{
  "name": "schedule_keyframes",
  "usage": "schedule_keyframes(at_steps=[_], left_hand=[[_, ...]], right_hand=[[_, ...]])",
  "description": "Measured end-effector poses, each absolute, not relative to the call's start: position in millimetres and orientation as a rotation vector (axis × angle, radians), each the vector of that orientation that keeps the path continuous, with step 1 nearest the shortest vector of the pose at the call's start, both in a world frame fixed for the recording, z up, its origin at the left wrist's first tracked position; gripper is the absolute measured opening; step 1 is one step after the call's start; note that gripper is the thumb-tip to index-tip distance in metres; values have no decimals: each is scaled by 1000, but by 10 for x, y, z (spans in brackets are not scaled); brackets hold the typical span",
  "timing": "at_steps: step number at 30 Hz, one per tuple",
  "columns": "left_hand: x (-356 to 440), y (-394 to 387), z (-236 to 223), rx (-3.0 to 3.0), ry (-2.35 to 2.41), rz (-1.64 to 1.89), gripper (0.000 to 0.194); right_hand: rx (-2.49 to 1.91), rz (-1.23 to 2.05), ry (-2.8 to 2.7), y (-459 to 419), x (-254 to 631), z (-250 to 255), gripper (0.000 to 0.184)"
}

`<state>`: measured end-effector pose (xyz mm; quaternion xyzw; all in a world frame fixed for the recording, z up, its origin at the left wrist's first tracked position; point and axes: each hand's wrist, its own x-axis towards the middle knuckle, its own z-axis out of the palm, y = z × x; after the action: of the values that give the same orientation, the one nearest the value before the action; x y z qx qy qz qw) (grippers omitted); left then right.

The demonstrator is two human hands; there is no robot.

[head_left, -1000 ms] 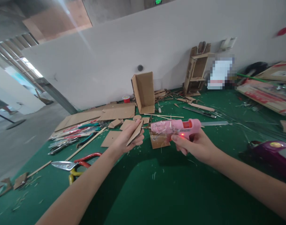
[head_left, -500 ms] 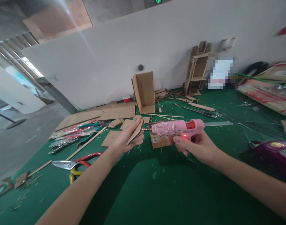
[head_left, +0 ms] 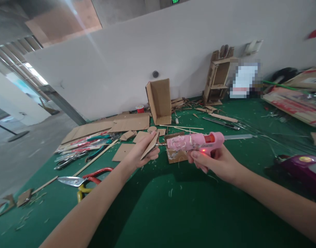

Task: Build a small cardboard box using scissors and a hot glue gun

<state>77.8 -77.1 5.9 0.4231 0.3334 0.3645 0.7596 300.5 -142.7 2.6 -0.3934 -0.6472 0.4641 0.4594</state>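
Note:
My left hand (head_left: 139,150) is closed on a small cardboard piece (head_left: 150,146), held tilted with one edge toward the right. In my right hand (head_left: 212,160) is a pink hot glue gun (head_left: 191,141), its red light lit and a clear glue stick (head_left: 239,136) poking out of the back. The metal nozzle (head_left: 161,144) points left and meets or nearly meets the edge of the cardboard piece; I cannot tell if it touches. Strings of dried glue cling to the gun's front. Behind and below the gun, a small cardboard box (head_left: 177,157) stands on the green table, partly hidden.
Red-and-yellow-handled shears (head_left: 72,181) lie at left, beside a wooden strip (head_left: 96,158) and packaged tools (head_left: 82,148). An upright cardboard corner (head_left: 160,101) and a cardboard shelf (head_left: 218,79) stand near the wall. A utility knife (head_left: 221,123) lies at right, a purple object (head_left: 303,174) nearer.
The glue gun has shifted very slightly left, its nozzle staying by the cardboard edge. My left hand and the cardboard piece are almost where they were.

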Motion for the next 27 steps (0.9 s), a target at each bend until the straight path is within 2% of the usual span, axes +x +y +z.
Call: schedule_keyframes(at_steps=[12,27], left_hand=[[790,-809,85,955,714,790,45],[800,-831,121,1006,725,756,46]], right_hand=[[-1031,1077,-1598,-1408,2991,5,33],[-1084,1053,-1578,-1335,3045,-97,32]])
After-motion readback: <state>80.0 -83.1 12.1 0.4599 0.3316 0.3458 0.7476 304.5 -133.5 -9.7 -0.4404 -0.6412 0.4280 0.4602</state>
